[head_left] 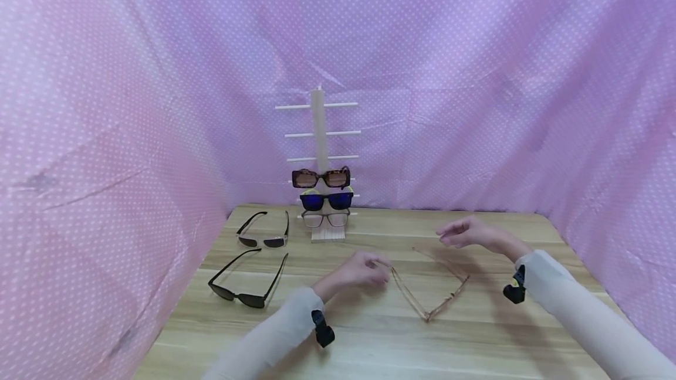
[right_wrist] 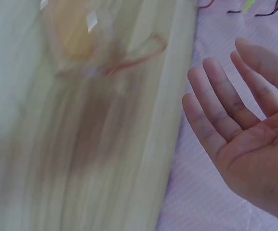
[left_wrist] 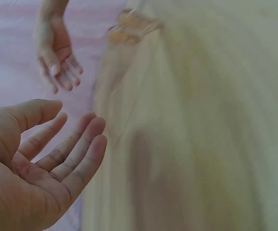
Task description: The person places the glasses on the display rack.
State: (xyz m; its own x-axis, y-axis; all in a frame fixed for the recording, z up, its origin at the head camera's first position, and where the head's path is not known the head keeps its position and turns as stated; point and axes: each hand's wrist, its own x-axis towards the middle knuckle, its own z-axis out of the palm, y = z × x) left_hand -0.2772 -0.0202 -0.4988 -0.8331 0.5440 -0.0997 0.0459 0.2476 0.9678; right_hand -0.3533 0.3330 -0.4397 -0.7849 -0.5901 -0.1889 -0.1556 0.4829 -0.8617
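Observation:
Between the two hands, thin brown-framed glasses [head_left: 428, 316] with orange-tinted lenses lie on the wooden table, their temples spread and pointing away from me. My left hand [head_left: 361, 270] hovers at the tip of the left temple, overlapping it in the head view. Its fingers [left_wrist: 83, 154] are loosely bent and hold nothing in the left wrist view. Past the far end of the right temple is my right hand [head_left: 472, 233], raised over the table. The right wrist view shows its palm, with fingers [right_wrist: 225, 96] relaxed and nothing in them.
A wooden eyewear rack [head_left: 319, 128] stands at the back, holding tortoiseshell sunglasses [head_left: 305, 179], blue-lensed sunglasses [head_left: 338, 201] and thin-framed glasses [head_left: 313, 221]. On the table's left lie clear-and-black sunglasses [head_left: 274, 243] and black sunglasses [head_left: 250, 300]. Pink dotted cloth [head_left: 449, 75] surrounds the table.

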